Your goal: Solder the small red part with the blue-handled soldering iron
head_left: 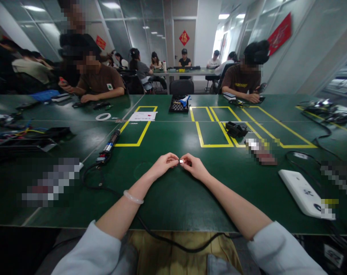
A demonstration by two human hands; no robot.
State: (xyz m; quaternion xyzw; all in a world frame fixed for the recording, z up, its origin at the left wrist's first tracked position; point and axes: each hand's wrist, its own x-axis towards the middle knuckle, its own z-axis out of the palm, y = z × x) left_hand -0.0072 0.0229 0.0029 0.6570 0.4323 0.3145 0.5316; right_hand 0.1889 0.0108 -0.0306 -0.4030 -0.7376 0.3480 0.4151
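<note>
Both of my hands meet over the middle of the green table (162,198), fingertips almost touching. A small, bright white piece with a hint of red (181,161) sits between them, too small for me to tell its kind. My left hand (167,163), below a wrist with a pale bangle (133,197), is closed in a pinch at the piece's left side. From the right, my right hand (192,165) pinches the same piece between thumb and fingers. The fingertips partly cover it.
A screwdriver-like tool with a cable (108,147) lies left. Beyond my hands are a black tray (179,104), a paper sheet (143,116), a tape roll (103,117) and a black device (236,129). A white power bank (302,193) lies right. Co-workers sit opposite.
</note>
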